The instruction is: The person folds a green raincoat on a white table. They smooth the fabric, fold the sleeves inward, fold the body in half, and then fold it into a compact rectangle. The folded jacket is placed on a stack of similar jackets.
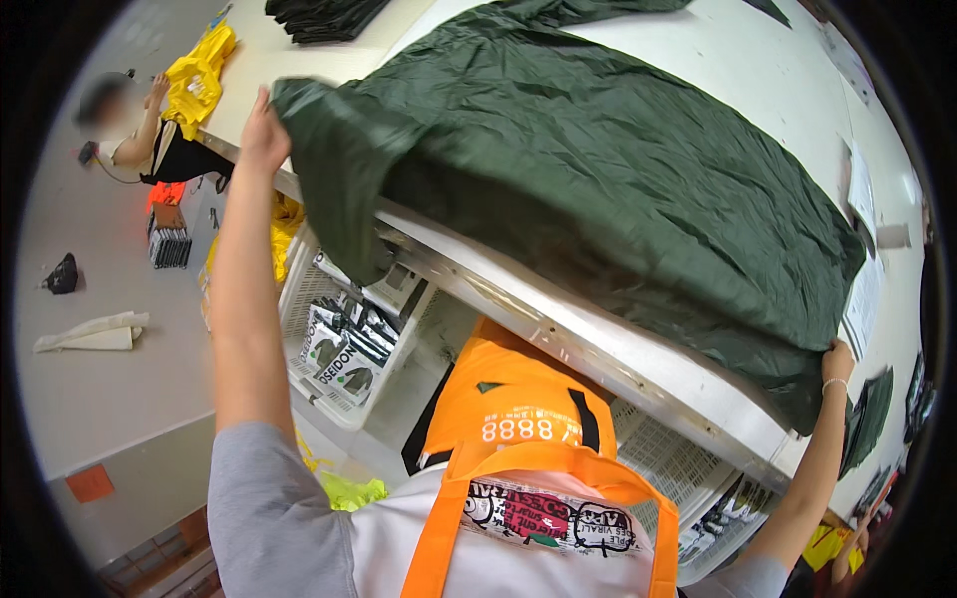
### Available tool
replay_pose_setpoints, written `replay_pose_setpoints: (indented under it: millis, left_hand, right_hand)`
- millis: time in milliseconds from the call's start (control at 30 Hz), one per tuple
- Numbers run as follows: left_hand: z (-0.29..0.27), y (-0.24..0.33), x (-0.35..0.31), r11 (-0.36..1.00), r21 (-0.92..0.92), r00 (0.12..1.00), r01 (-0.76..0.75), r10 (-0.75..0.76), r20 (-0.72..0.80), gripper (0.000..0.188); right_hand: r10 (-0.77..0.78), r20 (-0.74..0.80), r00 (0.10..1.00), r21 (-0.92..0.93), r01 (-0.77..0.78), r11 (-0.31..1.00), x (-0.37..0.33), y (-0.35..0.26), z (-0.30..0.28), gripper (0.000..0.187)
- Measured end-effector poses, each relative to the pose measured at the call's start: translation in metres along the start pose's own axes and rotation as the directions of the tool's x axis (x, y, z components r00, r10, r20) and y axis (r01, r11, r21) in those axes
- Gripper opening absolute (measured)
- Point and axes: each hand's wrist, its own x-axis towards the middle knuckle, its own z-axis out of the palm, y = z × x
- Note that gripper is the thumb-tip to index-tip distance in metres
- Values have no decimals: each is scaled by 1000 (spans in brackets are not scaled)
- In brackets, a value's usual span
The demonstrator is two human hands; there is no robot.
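Note:
A wide piece of thin, crinkled dark green cloth (pixel 578 169) lies spread over the white table (pixel 718 394). Its near edge is lifted and hangs over the table's front edge on the left. My left hand (pixel 265 138), arm stretched far out, grips the cloth's left corner above the table edge. At the opposite end, my right hand (pixel 839 363) pinches the near right corner, low by the tabletop. Between my hands the cloth bellies and folds, with a dark hollow beneath its left part. Whether it is a garment or a plain sheet, I cannot tell.
Under the table stand a white basket (pixel 344 407) of flat packages and another basket (pixel 718 543) at the right. A black folded stack (pixel 324 15) lies at the far left. Papers (pixel 863 289) lie at the right end. A co-worker (pixel 135 149) handles yellow cloth (pixel 199 80).

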Motion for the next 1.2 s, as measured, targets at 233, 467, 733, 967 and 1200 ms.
replay_pose_setpoints:
  millis: [233,467,733,967,1200]
  left_hand:
    - [-126,-109,-1,249,937,833,-244,549,71,43]
    - [-98,-123,27,-294,916,844,-275,383,376,30]
    - [-94,-128,68,-564,821,912,83,376,166,58]
    - [-100,-122,76,-401,915,959,-31,245,140,55]
    - [-113,-105,80,-336,935,980,-116,116,164,26]
  right_hand:
    - [-384,-257,887,280,448,849,-28,-173,10,47]
    - [-426,-77,901,324,427,844,-38,-291,4,39]
    - [-283,66,957,267,257,929,50,-292,-6,32]
    - [-109,-105,988,-36,106,994,19,-354,-9,44]
    - [-283,50,958,71,279,958,-40,-424,-6,53]
